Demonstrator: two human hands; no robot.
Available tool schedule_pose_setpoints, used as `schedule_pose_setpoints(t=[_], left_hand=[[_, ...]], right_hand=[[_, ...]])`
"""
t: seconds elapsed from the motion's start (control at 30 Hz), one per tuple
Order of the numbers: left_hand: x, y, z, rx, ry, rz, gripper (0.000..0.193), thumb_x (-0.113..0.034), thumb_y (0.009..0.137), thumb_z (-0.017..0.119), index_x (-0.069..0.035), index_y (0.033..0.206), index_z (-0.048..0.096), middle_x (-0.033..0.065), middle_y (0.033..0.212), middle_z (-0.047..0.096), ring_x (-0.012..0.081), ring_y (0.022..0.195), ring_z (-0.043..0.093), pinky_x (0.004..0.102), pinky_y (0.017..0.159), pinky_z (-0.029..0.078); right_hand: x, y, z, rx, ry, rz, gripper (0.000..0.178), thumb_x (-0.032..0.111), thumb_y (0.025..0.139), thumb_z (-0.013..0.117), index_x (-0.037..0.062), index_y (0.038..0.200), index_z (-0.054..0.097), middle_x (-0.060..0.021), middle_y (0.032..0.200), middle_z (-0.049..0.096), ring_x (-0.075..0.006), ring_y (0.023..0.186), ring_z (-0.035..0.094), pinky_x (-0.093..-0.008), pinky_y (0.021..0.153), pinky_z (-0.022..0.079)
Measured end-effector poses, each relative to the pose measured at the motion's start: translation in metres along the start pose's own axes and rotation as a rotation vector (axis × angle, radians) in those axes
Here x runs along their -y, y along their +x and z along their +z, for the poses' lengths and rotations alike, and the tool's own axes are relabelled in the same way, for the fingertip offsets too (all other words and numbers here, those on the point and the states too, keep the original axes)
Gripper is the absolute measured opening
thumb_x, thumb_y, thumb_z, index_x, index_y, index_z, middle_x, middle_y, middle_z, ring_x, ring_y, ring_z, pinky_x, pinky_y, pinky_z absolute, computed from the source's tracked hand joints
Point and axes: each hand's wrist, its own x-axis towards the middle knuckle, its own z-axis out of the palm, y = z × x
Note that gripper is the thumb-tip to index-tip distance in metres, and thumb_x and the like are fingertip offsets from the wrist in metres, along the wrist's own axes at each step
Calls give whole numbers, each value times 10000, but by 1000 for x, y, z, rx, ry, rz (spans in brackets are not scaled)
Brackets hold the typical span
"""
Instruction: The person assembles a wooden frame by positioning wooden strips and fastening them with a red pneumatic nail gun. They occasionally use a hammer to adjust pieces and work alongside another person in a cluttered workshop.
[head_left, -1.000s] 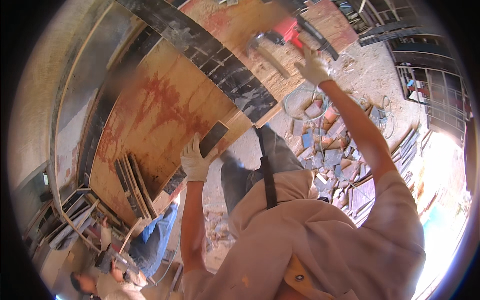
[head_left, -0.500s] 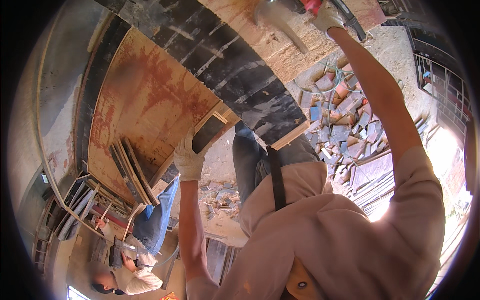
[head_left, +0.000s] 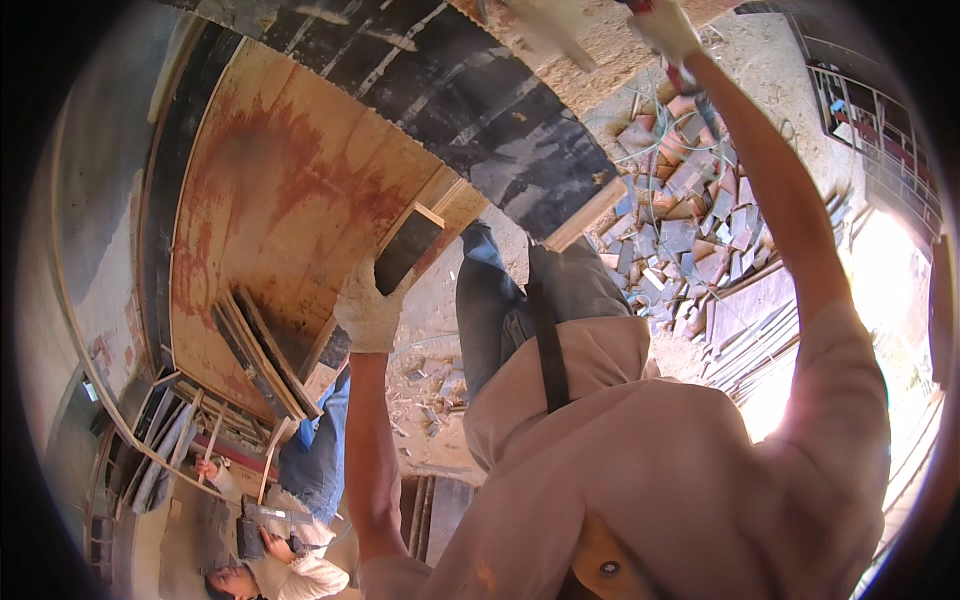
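My left hand [head_left: 368,305], in a pale work glove, is closed on a short dark board [head_left: 408,250] with a pale cut edge, held by the edge of a reddish-stained plywood panel [head_left: 290,170]. At the top edge of the view, my gloved right hand [head_left: 668,30] grips a red and dark tool [head_left: 690,85]; it is partly cut off and blurred, so its kind does not show. Between the hands lies a wide black-faced board [head_left: 470,95] with pale streaks. Beside it on the tabletop is a blurred, hammer-like handle [head_left: 555,35].
Several narrow boards [head_left: 262,350] lean together on the panel. A heap of wood offcuts [head_left: 690,220] with a thin hose covers the floor at right, near stacked planks [head_left: 750,330]. At lower left a co-worker [head_left: 300,570] holds a dark power tool [head_left: 250,535].
My right hand and its tool have shifted up towards the top edge, and the tool has tilted. My left hand has moved slightly up with the short board. The view has shifted a little.
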Motion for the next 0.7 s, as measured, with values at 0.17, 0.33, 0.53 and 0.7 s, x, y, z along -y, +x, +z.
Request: schedule_pose_setpoints(t=[0.17,0.33,0.53,0.7], left_hand=[[-3,6,-3,-56,-70,38,637,-511,792,824,-67,1221,669,139,1114,713,342,999,696,441,821,564],[-2,4,2,-83,-115,10,627,-499,787,835,-76,1224,678,145,1096,718,344,977,706,431,816,570],[-6,4,4,-98,-228,-56,657,-511,778,845,-88,1255,687,148,1094,729,347,969,718,429,828,575],[-5,4,5,-99,-177,-65,658,-505,763,857,-84,1243,698,154,1084,731,339,972,722,428,826,576]], right_hand=[[-9,-202,-4,-131,530,-21,228,211,886,658,9,991,647,-55,670,607,-133,595,601,-326,550,486],[20,-324,6,23,692,86,264,212,889,667,12,1055,621,-63,770,595,-142,683,592,-329,619,479],[66,-384,37,272,730,-74,322,213,892,678,16,1131,590,-74,891,581,-154,789,581,-332,701,471],[93,-387,56,415,680,-286,377,214,895,687,19,1194,564,-83,991,569,-163,877,573,-335,769,463]])
